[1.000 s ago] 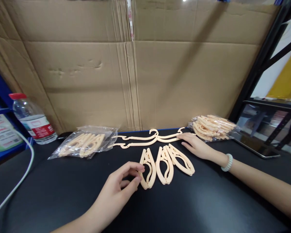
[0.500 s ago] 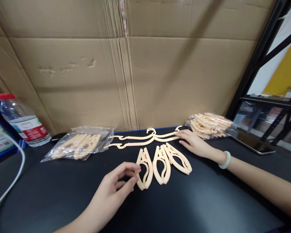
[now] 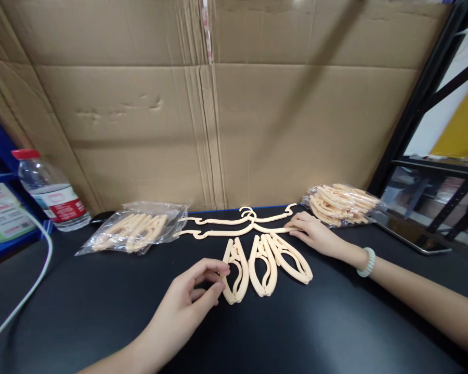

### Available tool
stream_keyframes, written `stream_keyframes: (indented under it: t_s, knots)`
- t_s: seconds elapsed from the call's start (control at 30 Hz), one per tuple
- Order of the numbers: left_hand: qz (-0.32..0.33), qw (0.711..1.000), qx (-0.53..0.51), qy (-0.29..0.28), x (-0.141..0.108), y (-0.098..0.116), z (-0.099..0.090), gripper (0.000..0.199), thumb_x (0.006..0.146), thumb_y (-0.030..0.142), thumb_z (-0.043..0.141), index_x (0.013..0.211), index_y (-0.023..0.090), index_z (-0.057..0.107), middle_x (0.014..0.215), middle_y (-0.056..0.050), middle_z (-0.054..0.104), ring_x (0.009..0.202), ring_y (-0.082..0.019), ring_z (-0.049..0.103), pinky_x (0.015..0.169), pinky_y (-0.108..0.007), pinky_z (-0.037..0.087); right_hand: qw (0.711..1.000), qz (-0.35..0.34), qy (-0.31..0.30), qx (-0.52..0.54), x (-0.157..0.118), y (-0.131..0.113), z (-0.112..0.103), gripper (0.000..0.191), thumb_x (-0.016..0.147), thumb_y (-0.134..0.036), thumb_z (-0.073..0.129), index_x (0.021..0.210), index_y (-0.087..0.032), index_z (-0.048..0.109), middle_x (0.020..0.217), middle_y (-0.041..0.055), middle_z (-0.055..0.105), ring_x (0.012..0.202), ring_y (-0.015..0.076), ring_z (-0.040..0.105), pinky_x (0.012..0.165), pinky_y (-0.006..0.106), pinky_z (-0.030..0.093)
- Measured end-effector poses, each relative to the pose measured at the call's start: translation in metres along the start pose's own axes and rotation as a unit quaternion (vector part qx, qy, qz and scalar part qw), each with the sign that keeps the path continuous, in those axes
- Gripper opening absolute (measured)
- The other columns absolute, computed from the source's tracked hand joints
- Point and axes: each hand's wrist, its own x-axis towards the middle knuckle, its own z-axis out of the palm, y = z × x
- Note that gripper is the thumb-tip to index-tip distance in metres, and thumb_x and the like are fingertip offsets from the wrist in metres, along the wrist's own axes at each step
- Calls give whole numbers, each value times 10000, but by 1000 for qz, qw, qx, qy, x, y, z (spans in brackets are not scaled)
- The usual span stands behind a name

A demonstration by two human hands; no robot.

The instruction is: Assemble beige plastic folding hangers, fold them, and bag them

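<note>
Two unfolded cream hangers lie at the back of the black table, the far hanger (image 3: 271, 218) just behind the near hanger (image 3: 226, 233), their hooks close together. My right hand (image 3: 315, 236) is closed on the right arm end of the near one, hiding its tip. In front lie three folded hangers: a left one (image 3: 241, 291), a middle one (image 3: 272, 275) and a tilted right one (image 3: 296, 270). My left hand (image 3: 191, 296) rests beside the left folded hanger, fingers loosely curved and apart, fingertips at its left edge.
A clear bag of folded hangers (image 3: 132, 231) lies back left, another fuller bag (image 3: 341, 205) back right. A phone-like flat device (image 3: 417, 241) is at the right. A red-capped bottle (image 3: 58, 200) and a white cable (image 3: 39, 283) are left. A cardboard wall (image 3: 257, 130) stands behind.
My right hand has closed on the near unfolded hanger's end and drawn its right arm slightly toward me, widening the gap to the far one. My left hand stays by the folded hanger.
</note>
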Motion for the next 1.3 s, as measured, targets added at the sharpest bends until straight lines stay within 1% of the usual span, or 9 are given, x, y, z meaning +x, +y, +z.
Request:
stream_keyframes:
  t_s: [0.1, 0.27, 0.43, 0.57, 0.7, 0.87, 1.0, 1.2, 1.3]
  knots:
    - [-7, 1000, -11, 4, 0, -1, -1, 257, 792, 360, 608, 971, 179, 648, 863, -68, 643, 773, -204, 616, 639, -289, 534, 1000, 15, 11, 13, 0, -5, -1, 163, 948, -271, 470, 884, -190, 595, 894, 73, 609, 836, 208, 580, 763, 376, 519]
    - [-4, 998, -54, 13, 1, -2, -4, 246, 775, 343, 634, 958, 180, 652, 928, -80, 650, 863, -225, 620, 645, -283, 544, 997, 54, 34, 48, 2, -11, -3, 161, 955, -280, 448, 893, -188, 565, 861, 58, 635, 762, 189, 602, 700, 340, 513]
    - [-3, 993, -85, 79, 6, -4, -9, 244, 731, 301, 683, 935, 171, 648, 962, -84, 668, 859, -220, 635, 685, -296, 553, 992, 76, 51, 81, 2, -16, -8, 162, 954, -315, 446, 896, -203, 547, 836, 46, 660, 750, 195, 628, 676, 329, 512]
    - [-24, 983, -124, 131, 12, -10, -14, 319, 729, 319, 704, 997, 160, 634, 1011, -99, 676, 879, -222, 655, 777, -330, 555, 992, 76, 78, 70, -1, -23, -13, 166, 949, -330, 447, 898, -209, 548, 845, 50, 663, 761, 203, 631, 664, 329, 518]
    - [-39, 978, -157, 135, 14, -17, -17, 389, 754, 345, 707, 1081, 161, 605, 1081, -102, 664, 941, -226, 655, 826, -331, 549, 991, 70, 97, 56, -3, -33, -22, 148, 943, -320, 467, 897, -212, 558, 836, 44, 659, 757, 199, 627, 678, 337, 511]
    - [-63, 960, -227, 155, 14, -12, -18, 535, 767, 295, 711, 1244, 168, 506, 1276, -120, 577, 1036, -227, 626, 897, -351, 535, 991, 45, 124, 10, -5, -43, -34, 137, 936, -305, 470, 884, -222, 565, 837, 54, 659, 768, 211, 622, 691, 356, 503]
    - [-76, 946, -266, 169, 15, -9, -17, 642, 802, 248, 687, 1370, 225, 389, 1387, -118, 491, 1046, -230, 636, 919, -388, 535, 988, 32, 149, -26, -6, -44, -41, 137, 928, -318, 473, 878, -230, 566, 814, 61, 665, 741, 222, 630, 677, 363, 504]
    - [-43, 953, -225, 197, 13, -13, -12, 702, 851, 349, 647, 1444, 331, 271, 1457, -83, 407, 1058, -222, 633, 907, -394, 545, 988, 24, 151, -28, -7, -45, -42, 126, 915, -315, 499, 842, -232, 561, 779, 44, 654, 691, 200, 621, 621, 325, 501]
    - [-13, 970, -171, 169, 11, -14, -11, 766, 842, 416, 640, 1473, 321, 217, 1405, -95, 455, 960, -207, 656, 878, -388, 545, 991, 13, 136, -10, -7, -48, -39, 119, 918, -299, 499, 840, -230, 556, 769, 32, 640, 679, 185, 611, 607, 305, 497]
